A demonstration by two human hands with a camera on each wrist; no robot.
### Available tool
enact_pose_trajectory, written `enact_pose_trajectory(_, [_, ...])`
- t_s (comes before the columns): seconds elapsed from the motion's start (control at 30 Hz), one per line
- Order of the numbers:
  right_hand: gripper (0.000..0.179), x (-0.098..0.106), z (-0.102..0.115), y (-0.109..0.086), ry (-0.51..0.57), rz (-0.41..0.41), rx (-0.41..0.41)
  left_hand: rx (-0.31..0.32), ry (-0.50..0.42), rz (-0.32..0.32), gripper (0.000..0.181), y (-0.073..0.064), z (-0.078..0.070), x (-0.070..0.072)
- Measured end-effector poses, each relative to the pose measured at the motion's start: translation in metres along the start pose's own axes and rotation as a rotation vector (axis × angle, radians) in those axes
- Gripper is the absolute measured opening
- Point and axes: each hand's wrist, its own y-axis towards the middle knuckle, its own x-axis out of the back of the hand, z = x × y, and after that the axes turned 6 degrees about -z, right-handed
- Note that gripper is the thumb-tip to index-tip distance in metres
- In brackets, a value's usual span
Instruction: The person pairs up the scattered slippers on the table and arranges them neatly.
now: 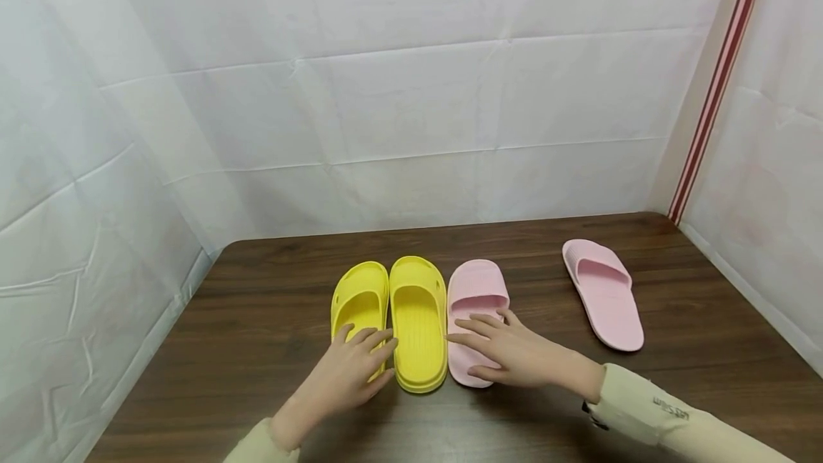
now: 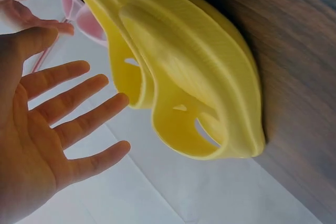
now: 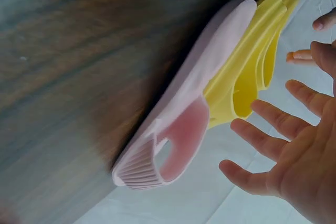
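Note:
Two yellow slippers stand side by side on the dark wooden table, the left one (image 1: 362, 284) partly covered by my left hand (image 1: 350, 366) and the right one (image 1: 419, 334) beside it. Close against them on the right lies a pink slipper (image 1: 478, 281), toe pointing to the far side. My right hand (image 1: 514, 352) hovers over its heel end, fingers spread and holding nothing. In the left wrist view the left palm faces the yellow slippers (image 2: 194, 66) with fingers apart and relaxed. The right wrist view shows the right fingers clear of the pink slipper (image 3: 184, 108).
A second pink slipper (image 1: 604, 295) lies apart at the right of the table (image 1: 270, 306), slightly turned. White sheeting (image 1: 411, 106) hangs behind and along both sides, with a red-striped band (image 1: 720, 84) at the back right corner.

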Motion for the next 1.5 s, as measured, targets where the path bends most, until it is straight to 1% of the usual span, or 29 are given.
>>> enact_pose_trajectory(0.1, [0.049, -0.001, -0.002, -0.006, -0.014, -0.016, 0.015, -0.046, 0.029, -0.022, 0.035, 0.005, -0.004, -0.001])
enact_pose_trajectory(0.17, [0.05, -0.002, -0.004, -0.011, -0.027, -0.029, 0.019, -0.078, 0.045, -0.017, 0.035, 0.009, -0.006, -0.002])
enact_pose_trajectory(0.27, [0.05, -0.002, -0.008, -0.018, -0.043, -0.049, 0.012, -0.119, 0.064, 0.013, 0.036, 0.015, -0.011, -0.002])
enact_pose_trajectory(0.43, [0.05, -0.002, -0.015, -0.029, -0.077, -0.094, 0.011, -0.16, 0.091, 0.063, 0.035, 0.027, -0.02, -0.002])
enact_pose_trajectory(0.6, [0.051, 0.001, -0.022, -0.04, -0.09, -0.101, -0.004, -0.193, 0.115, 0.087, 0.036, 0.037, -0.026, 0.001])
enact_pose_trajectory(0.7, [0.051, 0.005, -0.026, -0.045, -0.08, -0.09, -0.026, -0.208, 0.129, 0.071, 0.036, 0.043, -0.028, 0.003])
enact_pose_trajectory(0.87, [0.052, 0.013, -0.032, -0.054, -0.072, -0.078, -0.073, -0.24, 0.159, -0.026, 0.032, 0.053, -0.034, 0.005])
enact_pose_trajectory(0.93, [0.052, 0.014, -0.034, -0.058, -0.086, -0.082, -0.084, -0.247, 0.159, -0.046, 0.03, 0.057, -0.038, 0.005])
enact_pose_trajectory(1.0, [0.053, 0.015, -0.037, -0.063, -0.106, -0.087, -0.094, -0.256, 0.161, -0.039, 0.03, 0.06, -0.043, 0.004])
enact_pose_trajectory(1.13, [0.054, 0.014, -0.042, -0.075, -0.137, -0.122, -0.116, -0.278, 0.159, 0.012, 0.031, 0.065, -0.052, 0.002])
enact_pose_trajectory(1.2, [0.054, 0.013, -0.046, -0.081, -0.147, -0.143, -0.131, -0.289, 0.154, 0.026, 0.032, 0.066, -0.055, 0.0])
enact_pose_trajectory(1.33, [0.055, 0.012, -0.052, -0.091, -0.144, -0.151, -0.165, -0.297, 0.139, 0.021, 0.031, 0.068, -0.059, -0.004])
enact_pose_trajectory(1.5, [0.057, 0.012, -0.057, -0.103, -0.135, -0.146, -0.202, -0.288, 0.137, 0.013, 0.03, 0.071, -0.059, -0.008])
